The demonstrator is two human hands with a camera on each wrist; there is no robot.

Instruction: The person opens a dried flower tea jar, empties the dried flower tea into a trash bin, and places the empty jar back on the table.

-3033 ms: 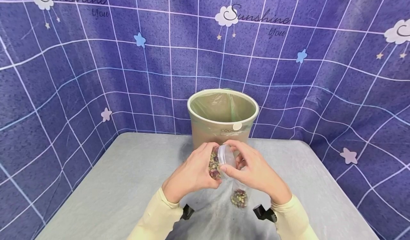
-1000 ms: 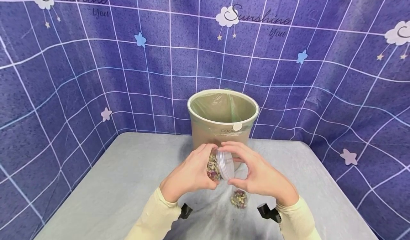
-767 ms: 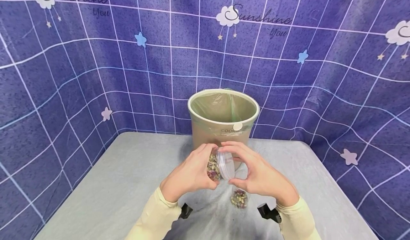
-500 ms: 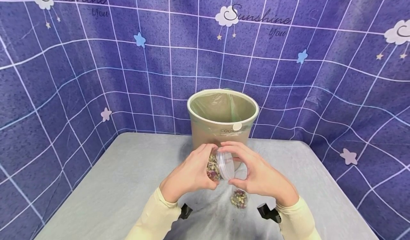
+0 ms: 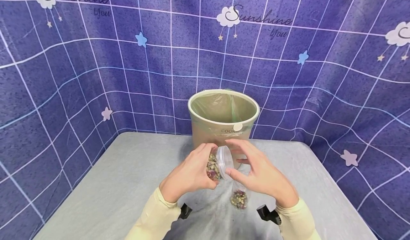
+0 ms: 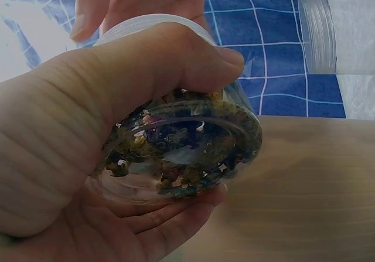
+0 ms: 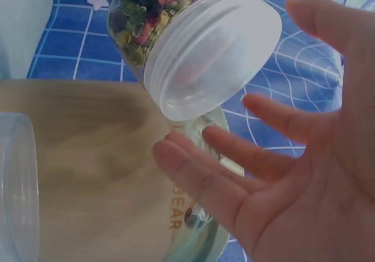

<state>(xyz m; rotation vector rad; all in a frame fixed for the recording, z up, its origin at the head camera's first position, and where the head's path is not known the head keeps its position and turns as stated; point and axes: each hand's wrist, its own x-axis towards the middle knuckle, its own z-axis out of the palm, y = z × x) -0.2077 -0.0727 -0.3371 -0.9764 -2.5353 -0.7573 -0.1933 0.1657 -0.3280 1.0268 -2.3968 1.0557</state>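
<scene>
My left hand (image 5: 189, 174) grips a clear plastic jar (image 5: 213, 167) of dried flowers and leaves, tilted on its side with its mouth end toward the right. A translucent screw lid (image 7: 214, 54) covers that end. Around the lid hovers my right hand (image 5: 257, 172), fingers spread; in the right wrist view a gap shows between them and the lid. A second clear jar (image 5: 238, 199), part full of similar dried flowers, stands on the table below the hands, its upper part partly covered by the right hand.
Just behind the hands stands a beige bin (image 5: 205, 133) lined with a thin plastic bag. The grey table (image 5: 144, 161) ends at a blue gridded curtain (image 5: 153, 72) at the back and sides. Black wrist mounts (image 5: 269, 214) sit on both sleeves.
Half a second ago my right fingers and thumb held the lid's edge; now they have opened off it. The left hand and its jar have hardly moved.
</scene>
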